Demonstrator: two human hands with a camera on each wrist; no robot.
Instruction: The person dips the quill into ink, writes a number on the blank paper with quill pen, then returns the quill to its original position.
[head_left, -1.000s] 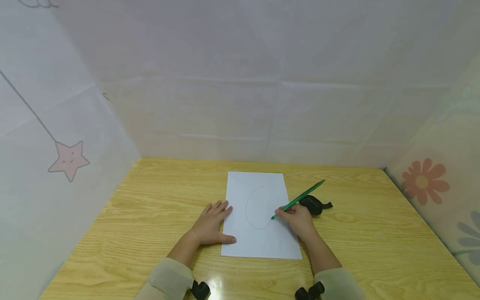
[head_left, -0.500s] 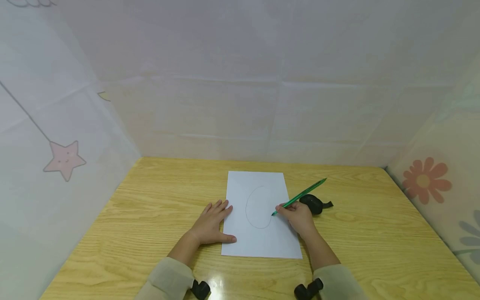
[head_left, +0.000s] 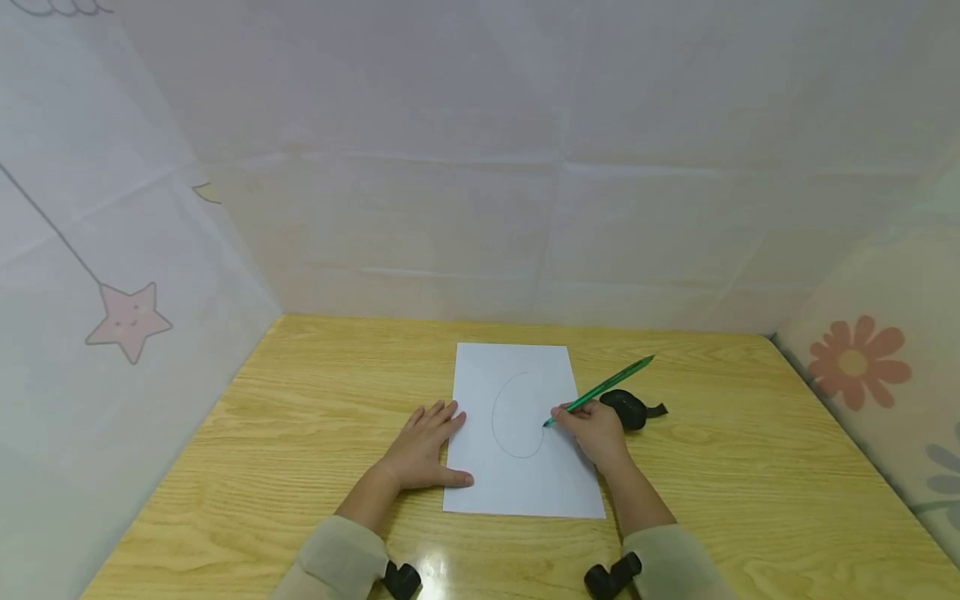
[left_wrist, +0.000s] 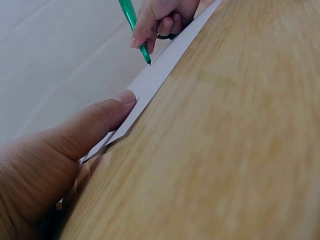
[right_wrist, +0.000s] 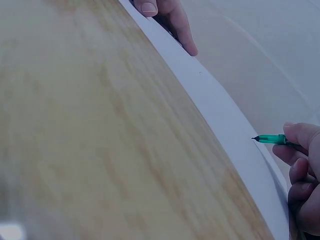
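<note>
- Pen [head_left: 609,386]: slanted over the paper [head_left: 517,492], its tip at the drawn line [head_left: 492,412]; pinched near the tip by the right hand [head_left: 597,433].
- Left hand [head_left: 423,452]: fingers spread, gripping nothing; thumb and fingertips on the paper's left edge.
- Handling, as judged: pen light, stiff, probably smooth, best pinched just above the tip; paper thin, apt to slide or crease, best pressed flat at an edge.
- Only the head view shows the line as an unclosed oval; the right wrist view shows the dark tip clearly.

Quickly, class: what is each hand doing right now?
Left hand: open, resting on the paper's left edge.
Right hand: holding the green pen.
</note>
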